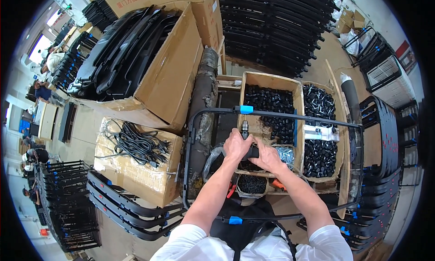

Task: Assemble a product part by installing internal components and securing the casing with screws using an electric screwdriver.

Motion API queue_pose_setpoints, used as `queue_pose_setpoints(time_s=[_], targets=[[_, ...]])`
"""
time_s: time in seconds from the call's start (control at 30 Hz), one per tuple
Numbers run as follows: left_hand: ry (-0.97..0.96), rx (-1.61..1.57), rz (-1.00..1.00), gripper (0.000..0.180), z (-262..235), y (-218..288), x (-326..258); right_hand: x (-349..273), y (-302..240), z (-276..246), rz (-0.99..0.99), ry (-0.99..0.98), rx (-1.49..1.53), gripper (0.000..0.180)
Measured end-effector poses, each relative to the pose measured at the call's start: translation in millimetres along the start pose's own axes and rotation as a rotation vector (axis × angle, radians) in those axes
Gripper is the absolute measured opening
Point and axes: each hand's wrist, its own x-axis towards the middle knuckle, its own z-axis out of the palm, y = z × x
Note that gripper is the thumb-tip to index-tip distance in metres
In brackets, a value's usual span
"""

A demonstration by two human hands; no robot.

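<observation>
I have my left hand (237,146) and right hand (267,158) clamped on a black power drill with a silver metal chuck (245,127), held between them, chuck ahead of my fingers. They hide most of its body; its tip I can't make out.

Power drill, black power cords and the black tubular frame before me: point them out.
Power drill (245,126), head view, on its chuck.
Black power cords (134,143), head view, on the middle coils.
Black tubular frame (277,113), head view, on its far bar.

The drill (245,130) is black and silver, the frame (276,113) black with blue clips (246,110), the sleeves (330,243) white.
</observation>
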Motion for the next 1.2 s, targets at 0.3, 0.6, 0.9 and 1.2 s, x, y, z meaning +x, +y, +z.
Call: queue_pose_setpoints(time_s=[0.3,0.6,0.9,1.2], targets=[[0.046,-0.09,0.037,0.057,3.3,-0.7,-4.3,-5.6,-10.0,11.2,-0.155,0.127,0.085,0.065],[0.059,-0.097,0.057,0.06,-1.1,-16.3,-13.2,-11.8,-27.1,16.2,-0.062,0.038,0.038,0.066],[0.037,-0.108,0.074,0.06,-2.5,-10.6,-17.6,-18.8,-27.7,12.6,-0.031,0.052,-0.001,0.067],[0.035,-0.135,0.065,0.06,4.4,-25.6,-38.2,-39.9,-23.7,29.7,-0.117,0.113,-0.048,0.066]])
